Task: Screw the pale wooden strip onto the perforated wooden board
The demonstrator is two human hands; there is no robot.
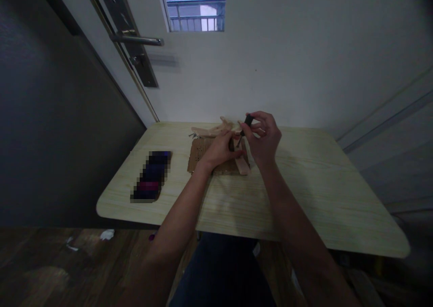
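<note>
My right hand grips a small screwdriver by its black handle. The shaft slants down and left, its tip at a pale wooden piece. Thumb and fingers of my left hand close on that wooden piece from the left side. Underneath lies a brown cardboard sheet with small dark holes or specks on its left part. Behind it rest more pale wooden pieces. Some small screws seem to lie at the far left corner of the cardboard; they are too small to count.
The light wood-grain table stands against a white door with a metal handle. A phone-like object, blurred out, lies on the table's left side. White scraps are on the floor below.
</note>
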